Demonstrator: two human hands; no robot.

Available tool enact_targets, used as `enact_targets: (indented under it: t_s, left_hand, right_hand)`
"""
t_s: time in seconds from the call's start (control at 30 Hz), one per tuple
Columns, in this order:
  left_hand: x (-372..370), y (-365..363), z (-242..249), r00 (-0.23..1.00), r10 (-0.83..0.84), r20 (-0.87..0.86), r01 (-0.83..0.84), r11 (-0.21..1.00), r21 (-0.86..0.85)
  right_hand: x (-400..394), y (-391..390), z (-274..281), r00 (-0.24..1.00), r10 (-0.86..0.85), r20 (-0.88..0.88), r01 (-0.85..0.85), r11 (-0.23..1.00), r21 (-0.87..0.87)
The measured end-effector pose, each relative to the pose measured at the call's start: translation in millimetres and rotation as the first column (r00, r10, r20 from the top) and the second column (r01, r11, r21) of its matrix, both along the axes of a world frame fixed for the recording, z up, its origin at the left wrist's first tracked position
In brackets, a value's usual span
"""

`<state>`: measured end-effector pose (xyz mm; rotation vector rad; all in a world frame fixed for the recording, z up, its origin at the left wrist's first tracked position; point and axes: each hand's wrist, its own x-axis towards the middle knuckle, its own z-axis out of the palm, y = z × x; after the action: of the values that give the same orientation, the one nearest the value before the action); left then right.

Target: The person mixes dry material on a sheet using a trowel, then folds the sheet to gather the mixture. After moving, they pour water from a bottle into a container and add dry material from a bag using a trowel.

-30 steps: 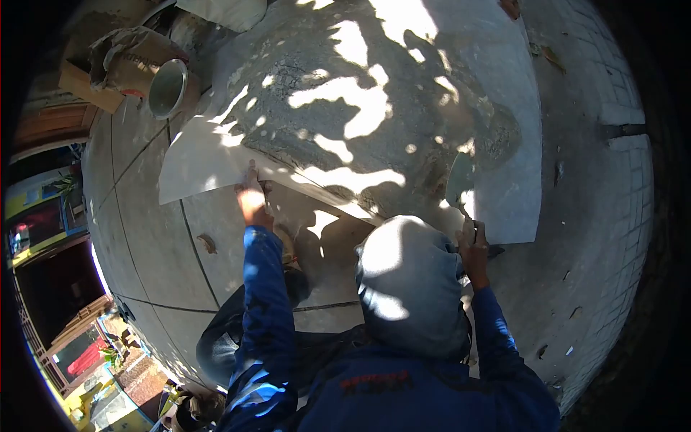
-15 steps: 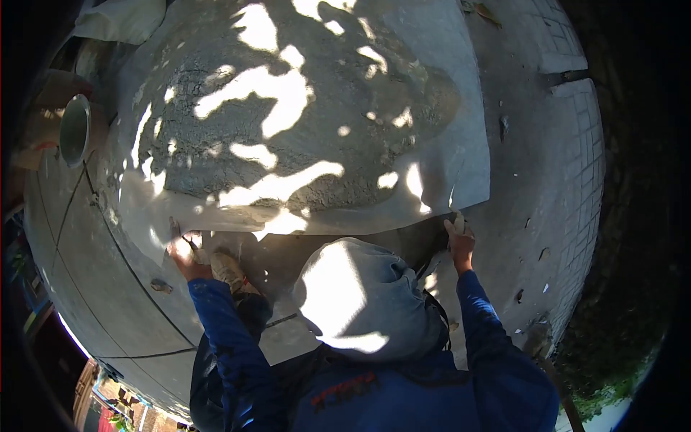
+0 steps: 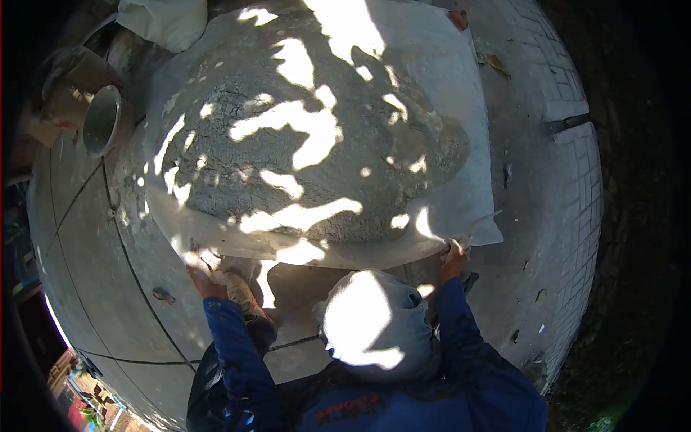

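A big pale tile (image 3: 461, 93) lies face down on the concrete, its back thickly covered with rough grey mortar (image 3: 302, 144). My left hand (image 3: 204, 277) grips the tile's near edge at its left corner, in a patch of bright sun. My right hand (image 3: 453, 255) grips the same edge close to the right corner, which curls up slightly. Both arms are in blue sleeves, and my light hood (image 3: 374, 324) fills the lower middle. A shoe (image 3: 241, 284) stands just under the near edge, beside my left hand.
A metal bucket (image 3: 101, 119) lies at the far left next to a crumpled brown bag (image 3: 68, 75). A pale sack (image 3: 165, 21) sits beyond the tile. Paving bricks (image 3: 576, 180) run along the right. Jointed concrete slabs (image 3: 86, 237) spread to the left.
One second ago my right hand held a trowel over the tile; now it grips the near right corner, trowel out of sight. My left hand slid down to the near left corner.
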<state>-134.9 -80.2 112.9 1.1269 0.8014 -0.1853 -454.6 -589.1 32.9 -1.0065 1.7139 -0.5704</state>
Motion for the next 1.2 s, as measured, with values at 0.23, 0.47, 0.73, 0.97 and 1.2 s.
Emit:
enact_targets:
  t_s: [0.23, 0.47, 0.73, 0.97, 1.2]
  left_hand:
    - [6, -40, 15, 0.950, -0.244, 0.195, 0.178, 0.936, 0.302]
    - [28, -47, 12, 0.874, -0.332, 0.354, 0.322, 0.943, 0.089]
    - [41, -73, 25, 0.978, 0.048, 0.204, -0.038, 0.998, -0.050]
    - [41, -60, 9, 0.973, 0.034, 0.228, -0.010, 0.995, -0.104]
    - [42, -88, 54, 0.946, 0.015, 0.325, 0.004, 0.998, -0.059]
  right_hand:
    - [101, -10, 116, 0.964, 0.262, -0.035, -0.264, 0.955, -0.137]
    - [216, 34, 188, 0.775, 0.615, 0.146, -0.476, 0.720, -0.505]
    - [331, 73, 230, 0.609, 0.745, 0.273, -0.429, 0.599, -0.677]
    - [331, 84, 272, 0.566, 0.725, 0.394, -0.367, 0.649, -0.667]
    - [238, 33, 241, 0.797, 0.536, 0.278, -0.243, 0.707, -0.665]
